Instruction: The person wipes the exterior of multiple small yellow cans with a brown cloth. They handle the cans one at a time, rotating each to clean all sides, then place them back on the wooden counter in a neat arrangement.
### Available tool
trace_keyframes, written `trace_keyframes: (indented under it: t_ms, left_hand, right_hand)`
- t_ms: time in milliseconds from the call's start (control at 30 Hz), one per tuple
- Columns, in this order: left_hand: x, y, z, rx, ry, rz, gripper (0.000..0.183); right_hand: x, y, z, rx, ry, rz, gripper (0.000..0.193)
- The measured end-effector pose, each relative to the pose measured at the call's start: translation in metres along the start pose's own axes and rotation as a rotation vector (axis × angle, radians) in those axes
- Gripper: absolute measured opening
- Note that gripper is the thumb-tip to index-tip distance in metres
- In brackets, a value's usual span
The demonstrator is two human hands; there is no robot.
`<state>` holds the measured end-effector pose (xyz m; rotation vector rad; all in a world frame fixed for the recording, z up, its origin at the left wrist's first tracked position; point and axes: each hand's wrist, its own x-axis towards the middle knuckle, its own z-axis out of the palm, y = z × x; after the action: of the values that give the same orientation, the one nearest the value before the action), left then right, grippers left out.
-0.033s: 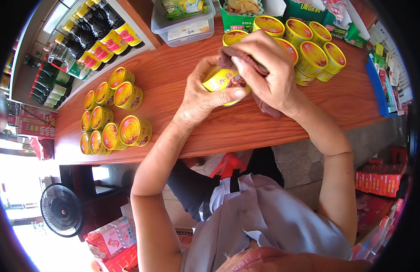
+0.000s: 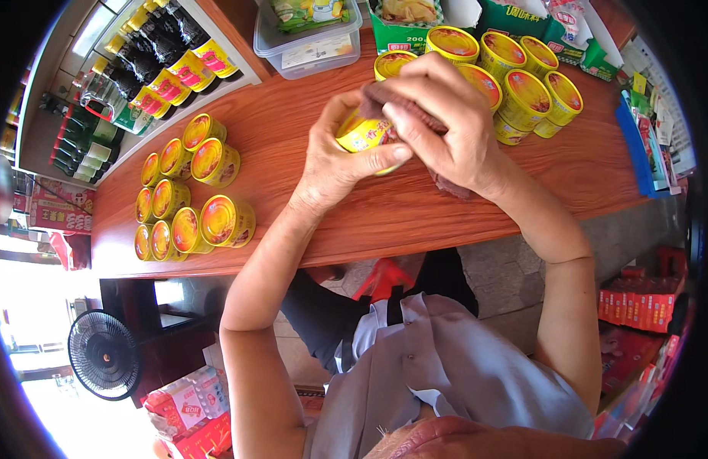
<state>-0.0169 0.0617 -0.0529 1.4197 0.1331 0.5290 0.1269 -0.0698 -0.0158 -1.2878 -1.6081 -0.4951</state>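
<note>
While the left hand (image 2: pixel 335 164) grips it from below and the side, a yellow can (image 2: pixel 363 135) sits tilted above the wooden counter (image 2: pixel 415 218), fingers and thumb wrapped round its body. Right hand (image 2: pixel 445 122) is over the can's top and far side, closed on a dark brownish cloth (image 2: pixel 445 183) pressed against the can; a tail of cloth hangs down to the counter by the right wrist. Can mostly hidden between both hands, only the yellow side label shows. Just behind the hands, a cluster of yellow cans with red-orange lids (image 2: pixel 522 88) stands at the counter's far edge, right of centre. Second group of the same cans (image 2: pixel 189 195) stands well apart on the counter's left end, packed touching in rows. Clear plastic lidded box (image 2: pixel 308 42) beyond the hands, green cartons (image 2: pixel 514 19) next to it. Shelf at far left holds dark bottles with yellow labels (image 2: pixel 166 53). Below the counter: a red stool (image 2: pixel 384 277), a black fan (image 2: pixel 105 356) lower left, red boxes (image 2: pixel 637 306) at right.
</note>
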Motion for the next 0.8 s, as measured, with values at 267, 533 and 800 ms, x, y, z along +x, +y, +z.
trace_keyframes:
  t_ms: [267,533,800]
  left_hand:
    - [0.011,-0.006,-0.016,0.112,0.087,0.131,0.081]
    - [0.009,-0.015,-0.036,-0.551,-0.123,-0.192,0.106]
    - [0.014,-0.001,-0.018,-0.884,-0.180,-0.207,0.080]
  right_hand:
    - [-0.005,-0.003,0.009,-0.064,0.049,-0.045,0.021]
    - [-0.007,0.011,0.018,0.263,0.032,0.235,0.028]
    - [-0.016,-0.002,0.024,-0.242,0.101,0.044,0.040]
